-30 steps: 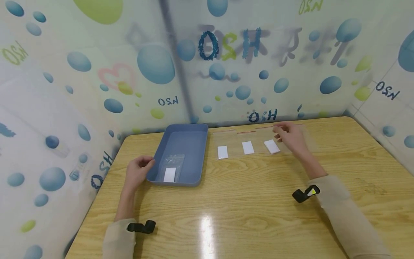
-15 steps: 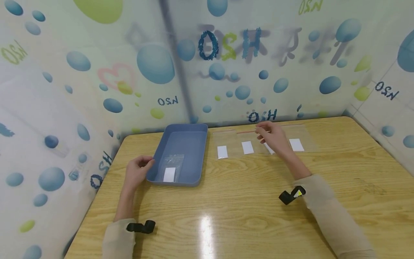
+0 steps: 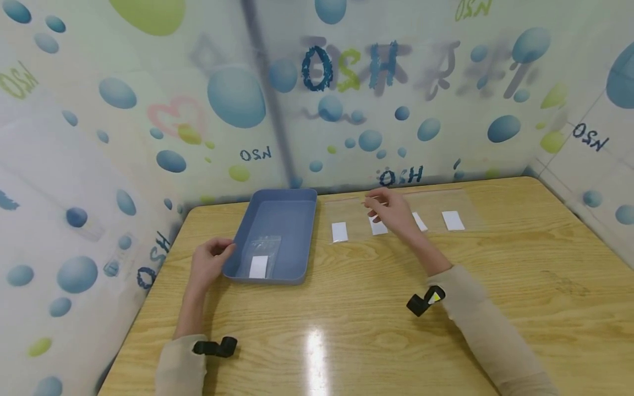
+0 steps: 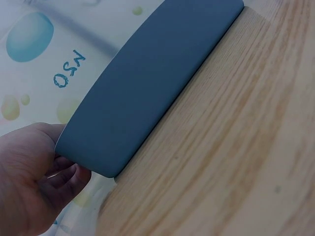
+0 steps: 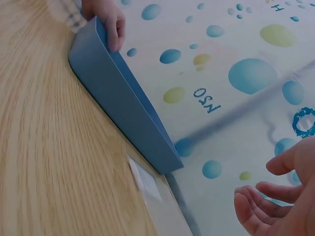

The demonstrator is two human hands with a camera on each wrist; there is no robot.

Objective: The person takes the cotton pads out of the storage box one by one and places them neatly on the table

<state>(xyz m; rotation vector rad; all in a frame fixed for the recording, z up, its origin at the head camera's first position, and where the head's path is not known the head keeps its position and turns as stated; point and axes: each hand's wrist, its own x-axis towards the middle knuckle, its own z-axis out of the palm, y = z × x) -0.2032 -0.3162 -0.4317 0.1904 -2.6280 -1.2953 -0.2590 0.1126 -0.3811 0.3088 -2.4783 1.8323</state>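
A blue-grey tray (image 3: 282, 228) lies on the table, with a small zip bag (image 3: 258, 267) holding a white card inside it. My left hand (image 3: 210, 264) grips the tray's left wall near the front corner, fingers and thumb on either side of the rim. To the tray's right, several clear zip bags form a row along the back, each with a white card; the leftmost bag (image 3: 339, 232) is beside the tray. Over the second bag hovers my right hand (image 3: 393, 214), partly covering its card. The right wrist view shows the right thumb and fingers (image 5: 256, 209) apart, with nothing between them.
The wooden table (image 3: 356, 324) meets a patterned wall covering (image 3: 238, 159) right behind the tray and bags. Another wall covering rises at the left side. Both wrists carry small black cameras (image 3: 418, 303).
My right hand has moved left above the row of bags, from the right-hand ones toward the second, uncovering the rightmost card. The left hand and the tray stay in place.
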